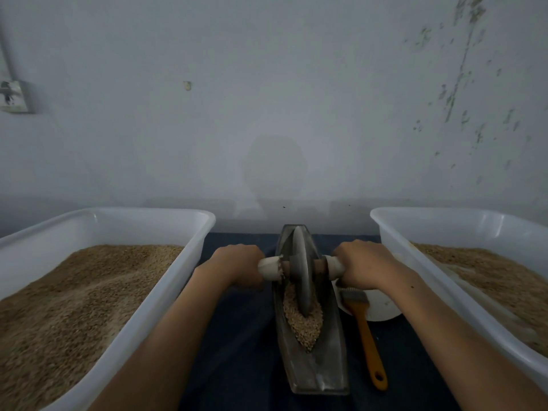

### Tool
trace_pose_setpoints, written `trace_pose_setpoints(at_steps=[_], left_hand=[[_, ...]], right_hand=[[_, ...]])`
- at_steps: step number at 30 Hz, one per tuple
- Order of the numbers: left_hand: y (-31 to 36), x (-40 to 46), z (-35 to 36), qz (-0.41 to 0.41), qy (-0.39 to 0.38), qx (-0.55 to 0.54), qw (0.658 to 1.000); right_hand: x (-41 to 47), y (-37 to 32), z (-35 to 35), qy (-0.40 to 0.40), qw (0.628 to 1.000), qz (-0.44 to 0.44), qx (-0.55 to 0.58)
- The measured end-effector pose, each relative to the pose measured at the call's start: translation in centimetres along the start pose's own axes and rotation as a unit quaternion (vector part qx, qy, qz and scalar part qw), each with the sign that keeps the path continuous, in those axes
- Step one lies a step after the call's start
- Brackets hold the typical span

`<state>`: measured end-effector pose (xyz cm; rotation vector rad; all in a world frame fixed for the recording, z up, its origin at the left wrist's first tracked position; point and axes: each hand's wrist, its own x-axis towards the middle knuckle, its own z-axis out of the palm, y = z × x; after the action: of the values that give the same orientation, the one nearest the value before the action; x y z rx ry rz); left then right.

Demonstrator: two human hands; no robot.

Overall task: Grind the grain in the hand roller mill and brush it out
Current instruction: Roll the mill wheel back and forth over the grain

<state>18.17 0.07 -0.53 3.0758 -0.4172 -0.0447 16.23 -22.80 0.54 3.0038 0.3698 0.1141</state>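
A boat-shaped metal trough [314, 372] lies lengthwise on the dark cloth in front of me. A grey disc roller [302, 274] stands upright in it, a little past its middle. My left hand [237, 264] grips the pale left handle [269, 267] of the roller's axle. My right hand [363, 262] grips the right handle [333, 266]. A heap of whole grain [305, 324] lies in the trough on my side of the disc. A brush [363, 330] with an orange handle lies just right of the trough, bristles away from me.
A white tub [189, 250] of tan grain stands at the left. A second white tub [394, 250] with grain stands at the right. A white bowl [382, 310] sits under my right forearm beside the brush. A pale wall rises close behind the table.
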Motion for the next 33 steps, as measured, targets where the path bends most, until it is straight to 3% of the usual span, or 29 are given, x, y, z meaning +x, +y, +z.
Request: trace_pose_setpoints(at_steps=[3,6,9,13,19,22,25,33], left_hand=[[0.3,0.1,0.3,0.003,0.072,0.033,0.997],[0.3,0.2,0.8,-0.001,0.141,0.049,0.989],[0.3,0.3,1.2,-0.001,0.175,0.051,0.983],[0.1,0.4,1.2,0.008,0.158,0.050,0.986],[-0.5,0.2,0.4,0.015,0.032,0.000,0.999],[-0.6,0.2,0.2,0.017,0.011,-0.009,1.000],[-0.3,0.2,0.3,0.013,0.041,0.003,0.999],[0.4,0.2,1.2,-0.003,0.177,0.062,0.982]], right_hand=[[0.2,0.1,0.8,0.048,0.999,0.003,0.007],[0.5,0.0,1.7,0.152,0.988,0.007,-0.007],[0.6,0.0,2.4,0.208,0.978,0.003,-0.012],[0.7,0.1,2.1,0.172,0.985,0.000,0.002],[0.4,0.1,0.7,0.073,0.997,-0.016,-0.018],[0.3,0.1,0.3,0.032,0.999,-0.019,-0.008],[0.2,0.1,0.5,0.046,0.999,-0.016,-0.007],[0.6,0.0,2.2,0.186,0.982,0.004,0.008]])
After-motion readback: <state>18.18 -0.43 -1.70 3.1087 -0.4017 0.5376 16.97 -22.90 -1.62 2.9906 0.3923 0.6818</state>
